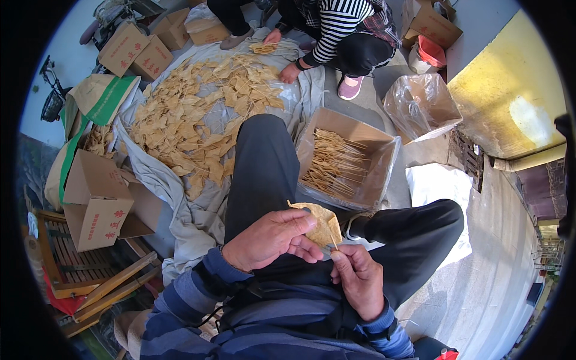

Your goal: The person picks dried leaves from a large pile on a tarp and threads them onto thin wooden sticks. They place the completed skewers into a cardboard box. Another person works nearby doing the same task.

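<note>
A thin tan sheet of dried bean curd [325, 224] on a wooden skewer is held up above my lap. My left hand [281, 236] pinches the sheet's left edge between thumb and fingers. Below its lower right corner, my right hand [358, 275] grips the skewer [334, 242], most of which its fingers hide. Just beyond my knees stands an open cardboard box [380, 168] lined with clear plastic. Skewered bean curd pieces [330, 159] lie stacked inside it, sticks pointing right. A wide heap of loose skewered sheets [189, 126] covers a grey cloth [180, 243] ahead and to the left.
A co-worker in a striped sleeve [335, 33] crouches at the cloth's far edge, one hand at a skewer bundle [264, 47]. A plastic-lined carton [420, 108] stands at right, near a white sheet [434, 184]. Left are an open carton [96, 202], a woven sack [101, 99] and a wooden folding chair [83, 256].
</note>
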Tool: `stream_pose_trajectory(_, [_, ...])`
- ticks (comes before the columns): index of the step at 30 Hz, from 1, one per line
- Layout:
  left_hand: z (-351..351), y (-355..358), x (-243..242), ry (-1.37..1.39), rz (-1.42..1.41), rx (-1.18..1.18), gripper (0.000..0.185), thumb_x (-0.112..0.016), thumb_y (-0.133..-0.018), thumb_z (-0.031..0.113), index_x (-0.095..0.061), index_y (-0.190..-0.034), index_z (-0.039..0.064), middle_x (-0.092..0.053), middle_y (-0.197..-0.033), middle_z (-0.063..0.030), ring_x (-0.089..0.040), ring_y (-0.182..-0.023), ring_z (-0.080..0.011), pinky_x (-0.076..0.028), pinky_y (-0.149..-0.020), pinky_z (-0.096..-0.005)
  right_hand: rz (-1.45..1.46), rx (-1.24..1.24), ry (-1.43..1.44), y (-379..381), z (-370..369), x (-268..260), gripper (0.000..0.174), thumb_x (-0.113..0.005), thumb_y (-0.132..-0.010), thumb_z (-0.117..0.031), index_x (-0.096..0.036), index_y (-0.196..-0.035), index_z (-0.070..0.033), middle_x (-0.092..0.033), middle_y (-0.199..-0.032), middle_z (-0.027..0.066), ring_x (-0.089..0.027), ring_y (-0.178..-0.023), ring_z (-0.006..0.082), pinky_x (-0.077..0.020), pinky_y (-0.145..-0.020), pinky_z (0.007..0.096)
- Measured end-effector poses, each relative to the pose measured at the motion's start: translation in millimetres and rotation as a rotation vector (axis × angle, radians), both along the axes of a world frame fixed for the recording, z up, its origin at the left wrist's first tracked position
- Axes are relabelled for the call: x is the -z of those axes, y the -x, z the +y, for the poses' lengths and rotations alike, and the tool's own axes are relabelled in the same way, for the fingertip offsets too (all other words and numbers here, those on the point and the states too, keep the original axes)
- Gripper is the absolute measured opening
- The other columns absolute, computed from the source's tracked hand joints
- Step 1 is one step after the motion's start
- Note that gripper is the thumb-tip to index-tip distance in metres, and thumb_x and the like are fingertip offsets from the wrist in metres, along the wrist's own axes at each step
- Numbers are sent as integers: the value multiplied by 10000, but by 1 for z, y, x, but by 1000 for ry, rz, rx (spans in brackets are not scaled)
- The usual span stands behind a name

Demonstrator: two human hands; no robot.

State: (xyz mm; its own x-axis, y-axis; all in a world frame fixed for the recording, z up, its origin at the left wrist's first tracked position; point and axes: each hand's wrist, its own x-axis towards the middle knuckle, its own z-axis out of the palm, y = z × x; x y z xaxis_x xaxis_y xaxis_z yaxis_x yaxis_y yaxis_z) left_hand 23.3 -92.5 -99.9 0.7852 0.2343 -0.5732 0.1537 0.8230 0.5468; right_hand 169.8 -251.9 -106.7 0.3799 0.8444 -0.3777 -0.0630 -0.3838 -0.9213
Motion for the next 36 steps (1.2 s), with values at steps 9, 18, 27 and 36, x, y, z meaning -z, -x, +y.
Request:
stream_pose_trajectory(9, [-3,0,14,-252,-368,-149,286,-398,-1033,140,-555,-1207,-23,-549,-1296,-173,-585,-1142,-268,-455,-993,-400,524,-169,-65,-17,-6,-1,174,-561,-1000,-112,-621,-1128,-9,-609,-817,12,-572,-692,60,-484,-634,209])
stream_pose_trajectory(18, [-3,2,16,-373,-509,-143,435,-320,-1048,247,-481,-1338,-33,-420,-1462,-222,-512,-1261,-314,-398,-1067,-446,344,-130,-129,-7,-9,0,185,-613,-967,-87,-666,-1129,-16,-662,-832,13,-581,-628,53,-483,-567,196])
stream_pose_trajectory(27, [-17,-3,8,-1,-543,-236,599,-555,-936,144,-321,-1467,-6,-368,-1499,-220,-399,-1375,-330,-296,-1144,-473,-67,-1,-151,-1,-4,-6,219,-643,-935,-55,-684,-1147,-15,-685,-805,49,-613,-640,62,-503,-575,198])
stream_pose_trajectory(36, [-18,-5,-2,-183,-334,-257,352,-422,-1034,102,-420,-1356,-40,-530,-1315,-129,-518,-1241,-221,-401,-1083,-404,-1,-57,-85,-5,-4,-4,258,-640,-937,-51,-669,-1194,-35,-668,-775,56,-576,-611,60,-492,-571,206])
